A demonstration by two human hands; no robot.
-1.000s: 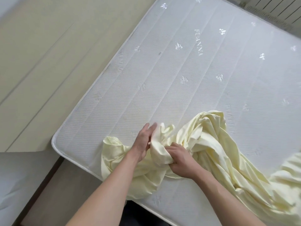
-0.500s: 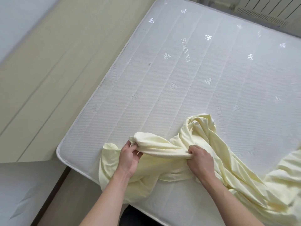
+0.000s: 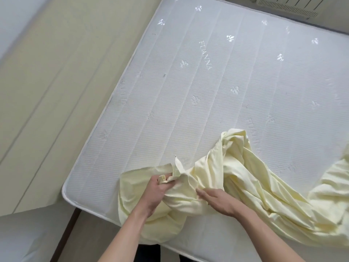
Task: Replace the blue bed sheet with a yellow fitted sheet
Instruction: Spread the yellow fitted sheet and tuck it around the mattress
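Observation:
A pale yellow fitted sheet point(image 3: 251, 178) lies bunched along the near side of a bare white quilted mattress point(image 3: 217, 87), trailing off to the right. Part of it hangs over the near edge. My left hand point(image 3: 156, 191) grips a crumpled edge of the sheet near the mattress's near left corner. My right hand point(image 3: 217, 202) rests on the fabric just to the right, fingers fairly straight and pointing left, partly tucked under a fold. No blue sheet is in view.
A beige padded headboard or wall panel point(image 3: 56, 91) runs along the mattress's left side. A white surface point(image 3: 24, 235) sits at the lower left, with a dark gap beside the bed. A radiator point(image 3: 289, 6) shows at the top right.
The stretched band of sheet between my hands has collapsed. My left hand regripped a bunched edge and my right hand released its hold, now lying flatter and closer to the left hand.

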